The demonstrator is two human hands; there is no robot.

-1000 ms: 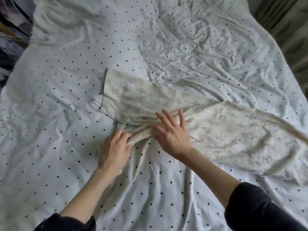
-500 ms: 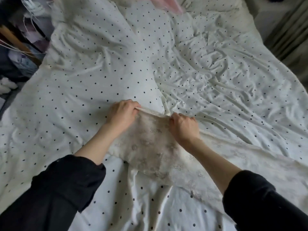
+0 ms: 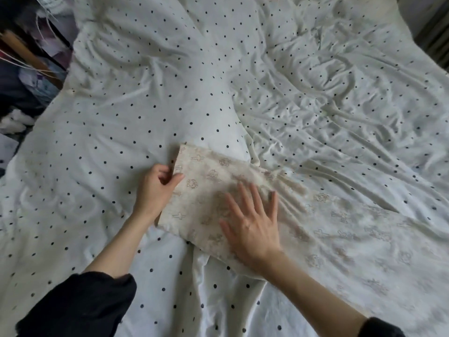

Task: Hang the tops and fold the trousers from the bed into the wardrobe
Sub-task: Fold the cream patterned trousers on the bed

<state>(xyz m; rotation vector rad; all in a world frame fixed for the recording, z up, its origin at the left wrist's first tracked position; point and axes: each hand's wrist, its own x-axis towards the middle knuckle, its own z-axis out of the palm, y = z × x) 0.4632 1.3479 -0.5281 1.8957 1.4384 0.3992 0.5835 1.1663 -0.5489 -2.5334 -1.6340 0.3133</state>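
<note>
Presently the trousers, cream with a faint printed motif, lie on the bed toward its near edge, the folded end left of centre and the rest trailing toward the right edge. The left hand pinches the left edge of the fold between thumb and curled fingers. The right hand lies flat on the cloth, fingers straight and spread, pressing it down and gripping nothing. The fabric appears thin, light and limp; it should crease readily and slide on the dotted sheet unless pinned. Best taken at the folded edge and at the opposite corner. Whether the layers under the palm are aligned cannot be confirmed. Dark clutter stands beyond the bed's far left corner.
</note>
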